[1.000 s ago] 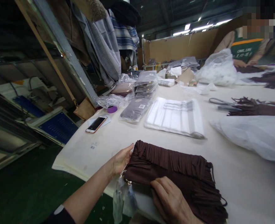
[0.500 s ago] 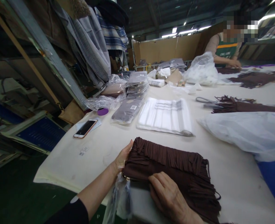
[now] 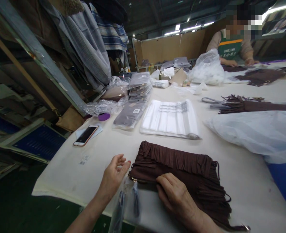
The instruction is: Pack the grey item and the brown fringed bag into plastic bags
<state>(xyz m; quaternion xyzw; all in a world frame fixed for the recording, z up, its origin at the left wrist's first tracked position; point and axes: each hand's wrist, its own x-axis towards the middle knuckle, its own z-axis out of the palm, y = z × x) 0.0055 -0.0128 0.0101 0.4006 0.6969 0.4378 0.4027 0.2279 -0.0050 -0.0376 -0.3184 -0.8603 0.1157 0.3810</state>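
Note:
A dark brown fringed bag [image 3: 174,161] lies on the pale table in front of me. My right hand [image 3: 175,195] grips its near edge, with the fingers curled over the border and the thumb hidden below. Just left of the bag, my left hand [image 3: 116,174] is apart from it, fingers loosely bent and holding nothing. Beside that hand, at the bag's left corner, is a gold zipper end [image 3: 133,178]. Plastic-wrapped strips [image 3: 120,207] hang from there past the table's front edge.
Behind the bag lies a stack of clear plastic bags [image 3: 170,119]. Grey wrapped packets [image 3: 130,113], a phone [image 3: 86,135] and a purple tape roll [image 3: 104,116] sit to the left. Plastic sheeting [image 3: 249,129] covers the right side. Another person [image 3: 232,51] works at the far right.
My left hand has let go of the bag's left end and moved away to the left. My right hand stays on the near edge. The view has shifted slightly.

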